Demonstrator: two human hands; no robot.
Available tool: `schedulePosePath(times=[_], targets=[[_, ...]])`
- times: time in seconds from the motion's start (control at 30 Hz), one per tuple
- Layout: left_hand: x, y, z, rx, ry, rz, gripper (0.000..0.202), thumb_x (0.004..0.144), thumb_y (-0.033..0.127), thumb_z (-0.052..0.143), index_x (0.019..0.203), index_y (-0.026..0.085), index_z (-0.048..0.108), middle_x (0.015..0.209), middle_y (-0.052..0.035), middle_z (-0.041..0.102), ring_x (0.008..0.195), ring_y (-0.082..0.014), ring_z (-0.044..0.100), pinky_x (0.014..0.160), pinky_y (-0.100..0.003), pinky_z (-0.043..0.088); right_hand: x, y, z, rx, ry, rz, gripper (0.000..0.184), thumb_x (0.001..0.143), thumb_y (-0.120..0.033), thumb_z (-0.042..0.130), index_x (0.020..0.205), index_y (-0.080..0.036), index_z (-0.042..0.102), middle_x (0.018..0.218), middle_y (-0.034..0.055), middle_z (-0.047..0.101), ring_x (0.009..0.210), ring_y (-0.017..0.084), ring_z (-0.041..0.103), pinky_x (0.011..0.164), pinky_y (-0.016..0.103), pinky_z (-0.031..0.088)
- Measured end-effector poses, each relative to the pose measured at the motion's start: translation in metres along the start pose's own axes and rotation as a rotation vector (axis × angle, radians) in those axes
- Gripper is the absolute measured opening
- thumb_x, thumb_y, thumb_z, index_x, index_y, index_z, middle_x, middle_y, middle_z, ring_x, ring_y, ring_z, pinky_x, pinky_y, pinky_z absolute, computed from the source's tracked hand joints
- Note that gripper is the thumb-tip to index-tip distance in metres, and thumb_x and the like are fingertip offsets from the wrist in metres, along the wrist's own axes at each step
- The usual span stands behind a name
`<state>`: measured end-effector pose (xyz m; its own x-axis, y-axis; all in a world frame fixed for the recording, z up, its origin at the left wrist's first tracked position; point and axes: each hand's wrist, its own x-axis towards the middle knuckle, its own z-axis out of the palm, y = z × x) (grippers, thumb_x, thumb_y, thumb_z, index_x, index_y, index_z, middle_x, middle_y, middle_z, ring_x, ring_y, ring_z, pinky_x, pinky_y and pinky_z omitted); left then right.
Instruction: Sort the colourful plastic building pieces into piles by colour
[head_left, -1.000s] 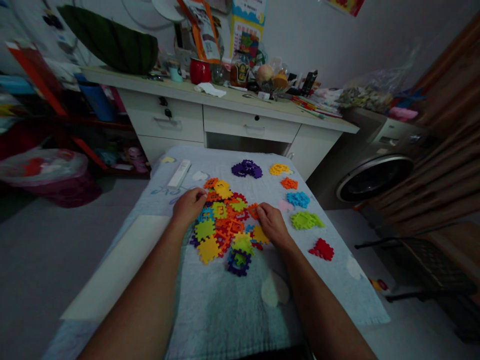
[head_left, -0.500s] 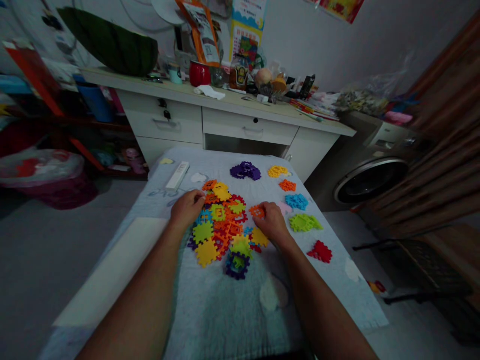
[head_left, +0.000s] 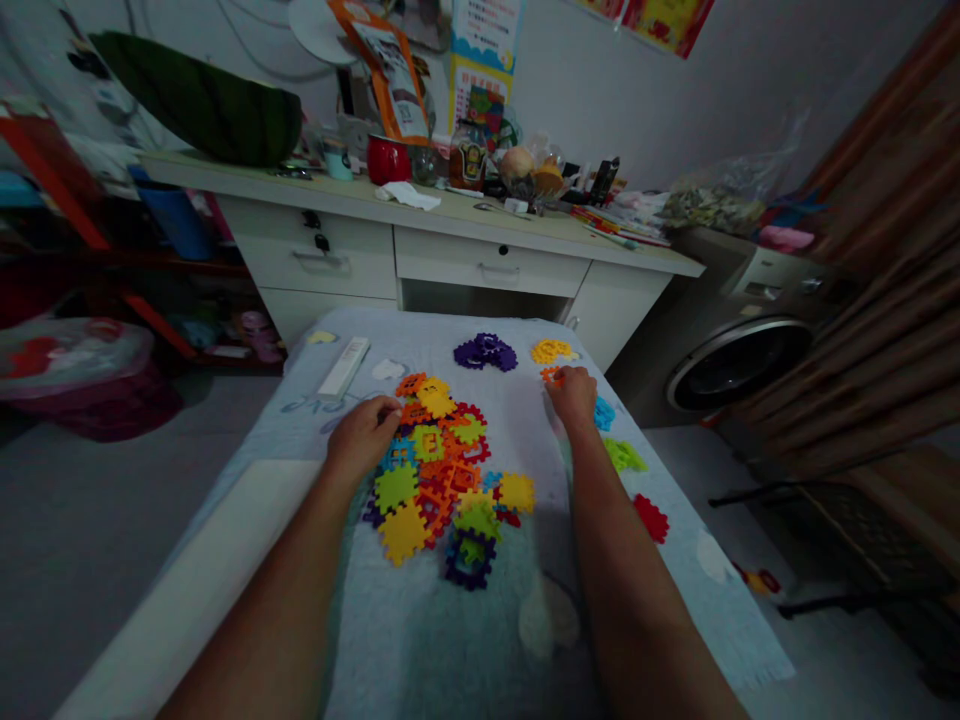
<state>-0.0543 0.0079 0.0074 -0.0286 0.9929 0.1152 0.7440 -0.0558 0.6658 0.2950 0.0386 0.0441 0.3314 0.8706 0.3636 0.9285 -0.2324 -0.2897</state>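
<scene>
A heap of colourful plastic interlocking tiles [head_left: 442, 470] lies on a pale blue towel [head_left: 450, 630]. My left hand [head_left: 364, 435] rests at the heap's left edge with its fingers curled, touching an orange tile. My right hand [head_left: 574, 395] is stretched out to the far right of the heap, fingers pinched on an orange tile [head_left: 551, 375] beside the yellow group [head_left: 551, 350]. Sorted groups lie around it: purple [head_left: 486, 352], blue [head_left: 604, 413], green [head_left: 624, 456] and red [head_left: 651, 518].
A white remote [head_left: 343, 366] lies on the towel's far left. Behind stands a cluttered white desk [head_left: 480, 235] with drawers. A washing machine [head_left: 731, 360] is at the right, a dark chair [head_left: 847, 540] nearer, and a pink bin [head_left: 75, 380] at the left.
My right hand picked an orange tile from the heap and carried it up and right to the spot beside the yellow group. My left hand stayed at the heap's edge.
</scene>
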Motion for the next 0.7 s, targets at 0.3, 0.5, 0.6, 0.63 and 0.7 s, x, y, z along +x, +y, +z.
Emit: schedulePosePath(times=[0.3,0.5,0.6,0.63,0.7], targets=[[-0.001,0.001,0.0,0.015,0.004,-0.011,0.028,0.085,0.039,0.045,0.097,0.023,0.065,0.102,-0.004,0.071,0.095,-0.0217,0.064,0.078,-0.03,0.045,0.008,0.007,0.023,0.109,0.017,0.048,0.032,0.08,-0.016,0.052,0.107,-0.013,0.069,0.117,0.0144,0.056,0.096,0.02,0.058,0.087,0.03,0.044],[0.0,-0.001,0.0,0.007,0.011,0.019,0.028,0.085,0.04,0.044,0.095,0.023,0.065,0.102,-0.0042,0.071,0.096,-0.0214,0.063,0.078,-0.03,0.046,0.01,0.01,0.033,0.121,0.012,0.05,0.037,0.078,-0.009,0.046,0.107,-0.007,0.069,0.117,0.0177,0.058,0.099,0.021,0.056,0.091,0.03,0.044],[-0.001,-0.001,0.0,0.015,0.012,0.015,0.028,0.086,0.04,0.044,0.096,0.023,0.065,0.102,-0.0038,0.071,0.096,-0.0215,0.064,0.077,-0.03,0.046,0.01,0.012,0.032,0.101,-0.029,0.019,0.039,0.078,-0.005,0.044,0.109,-0.005,0.068,0.121,0.0213,0.058,0.106,0.023,0.055,0.094,0.033,0.043],[-0.001,0.0,0.0,0.014,0.011,0.017,0.028,0.086,0.04,0.044,0.096,0.023,0.065,0.102,-0.0037,0.071,0.095,-0.0216,0.064,0.077,-0.03,0.045,0.01,0.012,0.031,0.089,-0.048,0.013,0.04,0.079,-0.004,0.043,0.11,-0.004,0.068,0.123,0.0222,0.058,0.108,0.024,0.055,0.096,0.034,0.043],[-0.002,0.001,-0.001,0.005,0.012,0.021,0.028,0.086,0.039,0.044,0.094,0.023,0.065,0.1,-0.0036,0.071,0.094,-0.0215,0.064,0.075,-0.03,0.045,0.01,0.01,0.026,0.068,-0.069,-0.007,0.039,0.08,-0.005,0.044,0.112,-0.004,0.067,0.127,0.0232,0.056,0.115,0.026,0.054,0.1,0.035,0.041]])
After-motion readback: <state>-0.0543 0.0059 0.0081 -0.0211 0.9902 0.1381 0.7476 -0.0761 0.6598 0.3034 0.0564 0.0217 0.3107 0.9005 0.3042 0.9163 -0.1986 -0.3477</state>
